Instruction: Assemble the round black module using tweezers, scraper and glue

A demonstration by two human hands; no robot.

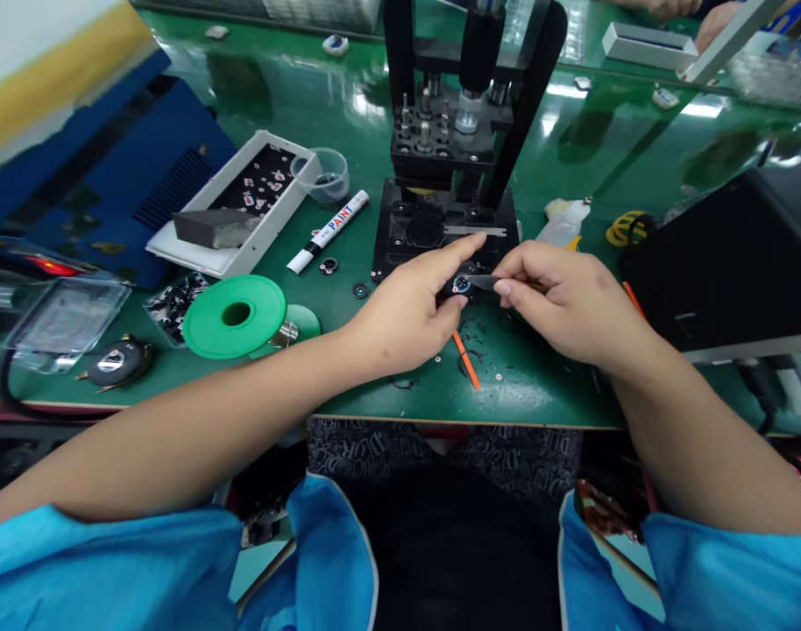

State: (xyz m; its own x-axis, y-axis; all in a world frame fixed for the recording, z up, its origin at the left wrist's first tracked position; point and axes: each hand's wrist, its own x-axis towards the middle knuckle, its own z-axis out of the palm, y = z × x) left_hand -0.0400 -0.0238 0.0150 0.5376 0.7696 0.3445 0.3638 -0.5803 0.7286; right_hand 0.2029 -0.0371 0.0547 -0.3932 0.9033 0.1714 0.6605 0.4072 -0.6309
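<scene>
My left hand (pixel 407 307) has thumb and fingers closed around a small round black part (pixel 462 285) with a pale-rimmed centre, in front of the press. My right hand (pixel 562 294) pinches a thin, pointed metal blade (pixel 483 281). Its tip is at the round part's centre; whether it touches I cannot tell. The rest of the tool is hidden in my fingers. Two similar round black parts (pixel 328 265) lie to the left. Below my hands is an orange stick (pixel 467 359) among thin black shreds (pixel 474 335).
A black hand press (pixel 443 149) stands behind my hands. To the left are a paint marker (pixel 328 231), a white tray (pixel 272 219), a clear cup (pixel 328 175) and a green spool (pixel 235 316). A black box (pixel 729 254) stands right. Another person's hand (pixel 716 24) shows at the far right.
</scene>
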